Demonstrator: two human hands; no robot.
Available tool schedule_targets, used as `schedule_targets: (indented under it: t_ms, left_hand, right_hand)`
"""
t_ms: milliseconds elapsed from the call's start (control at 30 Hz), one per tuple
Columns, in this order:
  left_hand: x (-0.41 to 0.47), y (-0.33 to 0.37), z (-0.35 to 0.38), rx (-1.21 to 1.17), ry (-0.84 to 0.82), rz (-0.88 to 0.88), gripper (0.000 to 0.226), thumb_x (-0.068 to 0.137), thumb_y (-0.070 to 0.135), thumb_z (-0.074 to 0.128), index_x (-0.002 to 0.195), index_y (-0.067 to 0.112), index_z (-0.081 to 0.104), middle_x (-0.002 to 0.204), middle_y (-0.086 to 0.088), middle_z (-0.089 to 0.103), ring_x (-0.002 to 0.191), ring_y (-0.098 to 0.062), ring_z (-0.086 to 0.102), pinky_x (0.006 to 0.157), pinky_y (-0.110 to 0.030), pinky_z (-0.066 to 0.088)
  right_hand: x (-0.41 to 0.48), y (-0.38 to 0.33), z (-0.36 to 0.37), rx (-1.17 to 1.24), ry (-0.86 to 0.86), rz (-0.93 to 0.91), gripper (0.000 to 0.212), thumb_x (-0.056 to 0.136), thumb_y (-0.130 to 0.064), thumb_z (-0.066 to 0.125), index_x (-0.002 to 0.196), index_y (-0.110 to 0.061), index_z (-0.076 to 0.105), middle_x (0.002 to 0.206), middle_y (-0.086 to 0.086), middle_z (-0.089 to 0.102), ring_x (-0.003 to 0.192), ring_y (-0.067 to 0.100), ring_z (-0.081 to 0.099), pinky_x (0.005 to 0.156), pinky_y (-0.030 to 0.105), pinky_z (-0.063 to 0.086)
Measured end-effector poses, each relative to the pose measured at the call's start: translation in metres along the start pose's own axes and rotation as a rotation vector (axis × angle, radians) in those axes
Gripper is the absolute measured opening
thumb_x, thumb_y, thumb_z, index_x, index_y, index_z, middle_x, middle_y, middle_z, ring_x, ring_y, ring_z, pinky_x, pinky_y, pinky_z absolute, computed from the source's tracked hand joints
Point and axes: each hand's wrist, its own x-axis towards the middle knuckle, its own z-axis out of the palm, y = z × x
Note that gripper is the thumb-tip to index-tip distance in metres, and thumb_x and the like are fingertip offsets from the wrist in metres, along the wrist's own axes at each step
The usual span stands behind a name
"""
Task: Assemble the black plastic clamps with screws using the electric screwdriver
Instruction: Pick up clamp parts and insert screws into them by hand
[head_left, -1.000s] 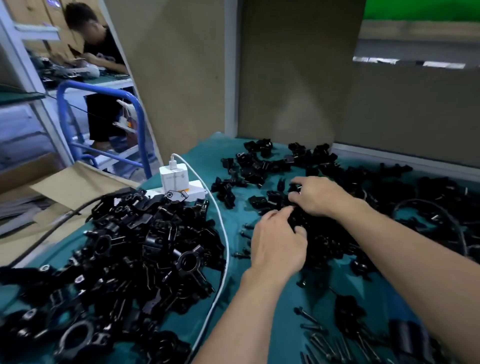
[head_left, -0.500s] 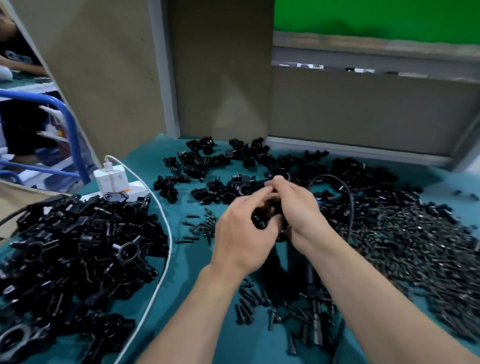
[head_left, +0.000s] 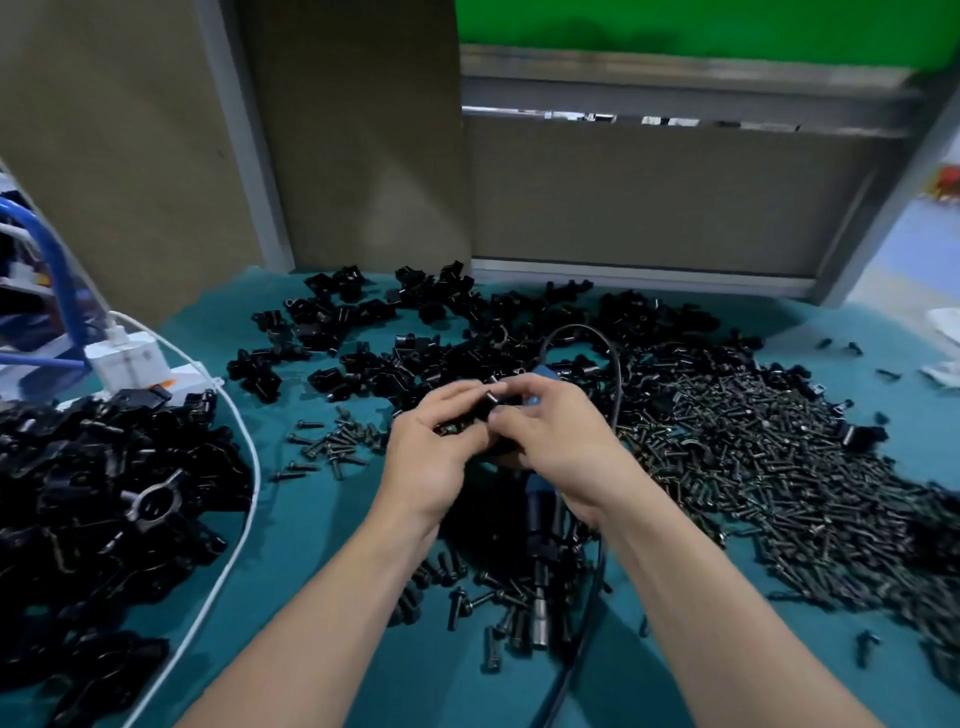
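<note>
The left hand (head_left: 431, 457) and right hand (head_left: 561, 441) meet just above the counter (head_left: 322, 519), fingers curled around a small black clamp (head_left: 491, 404), probably lining up its halves, with screws (head_left: 753, 457) and the screwdriver (head_left: 540, 525) lying close below.

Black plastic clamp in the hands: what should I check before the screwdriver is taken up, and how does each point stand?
1. Grip on small black plastic clamp: ok, left hand and right hand both pinch it.
2. Screw seated in the clamp: cannot tell, fingers hide it.
3. Blue-and-black electric screwdriver in reach: ok, it lies under the right wrist.
4. Hand free for it: not ok, both are busy.
5. Loose black metal screws nearby: ok, left of the hands.
</note>
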Motion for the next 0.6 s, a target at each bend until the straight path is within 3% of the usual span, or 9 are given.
schedule_targets:
  t_ms: [67, 167, 233, 300, 367, 467, 600]
  left_hand:
    - [0.004, 0.002, -0.002, -0.101, -0.022, -0.059, 0.050, 0.089, -0.011, 0.070, 0.088, 0.037, 0.084, 0.133, 0.015, 0.069, 0.121, 0.000, 0.064, 0.094, -0.021, 0.055]
    - [0.007, 0.002, -0.005, -0.278, -0.091, -0.176, 0.045, 0.092, -0.012, 0.061, 0.092, 0.026, 0.086, 0.133, -0.002, 0.071, 0.129, -0.022, 0.063, 0.115, -0.046, 0.046]
    - [0.007, 0.003, -0.006, -0.413, -0.144, -0.262, 0.040, 0.088, -0.010, 0.059, 0.090, 0.021, 0.085, 0.126, -0.007, 0.074, 0.126, -0.034, 0.065, 0.116, -0.057, 0.043]
    - [0.006, 0.006, -0.006, -0.524, -0.212, -0.311, 0.036, 0.080, -0.006, 0.059, 0.082, 0.021, 0.084, 0.126, -0.006, 0.075, 0.123, -0.038, 0.067, 0.110, -0.055, 0.047]
    - [0.005, 0.006, -0.006, -0.565, -0.232, -0.320, 0.038, 0.078, -0.009, 0.059, 0.077, 0.021, 0.083, 0.122, -0.010, 0.076, 0.112, -0.034, 0.073, 0.097, -0.045, 0.056]
    - [0.004, 0.005, -0.005, -0.406, -0.140, -0.255, 0.049, 0.086, -0.017, 0.053, 0.090, 0.019, 0.085, 0.104, -0.014, 0.079, 0.090, -0.023, 0.077, 0.074, -0.029, 0.062]
    - [0.001, 0.003, -0.004, 0.274, -0.111, -0.011, 0.052, 0.086, -0.012, 0.058, 0.113, 0.026, 0.081, 0.126, 0.016, 0.072, 0.114, -0.006, 0.067, 0.093, -0.021, 0.052]
  right_hand:
    - [0.000, -0.002, -0.001, 0.088, -0.101, 0.031, 0.023, 0.102, -0.003, 0.059, 0.121, -0.012, 0.068, 0.094, 0.004, 0.077, 0.095, 0.017, 0.073, 0.086, 0.037, 0.064]
    - [-0.004, 0.000, -0.006, 0.247, -0.216, 0.043, 0.027, 0.105, 0.000, 0.053, 0.129, -0.004, 0.064, 0.115, 0.013, 0.076, 0.104, 0.018, 0.074, 0.087, 0.030, 0.061]
    - [-0.005, 0.003, -0.010, 0.287, -0.205, 0.041, 0.026, 0.105, -0.002, 0.055, 0.129, -0.001, 0.063, 0.119, 0.014, 0.072, 0.098, 0.016, 0.073, 0.083, 0.026, 0.059]
    - [-0.006, 0.005, -0.012, 0.329, -0.184, 0.042, 0.020, 0.100, -0.001, 0.062, 0.120, -0.003, 0.067, 0.110, 0.013, 0.068, 0.088, 0.014, 0.069, 0.083, 0.028, 0.058]
    - [-0.008, 0.006, -0.013, 0.354, -0.136, 0.022, 0.019, 0.091, 0.004, 0.071, 0.106, -0.008, 0.071, 0.096, 0.010, 0.068, 0.077, 0.014, 0.066, 0.076, 0.028, 0.055]
    - [-0.011, 0.011, -0.003, 0.205, 0.118, -0.088, 0.029, 0.075, 0.003, 0.087, 0.094, -0.015, 0.076, 0.083, -0.002, 0.076, 0.074, 0.012, 0.071, 0.069, 0.023, 0.057]
    - [-0.014, 0.023, 0.012, -0.297, 0.424, -0.258, 0.030, 0.073, -0.009, 0.090, 0.078, -0.032, 0.071, 0.074, -0.017, 0.071, 0.078, -0.012, 0.065, 0.067, 0.002, 0.045]
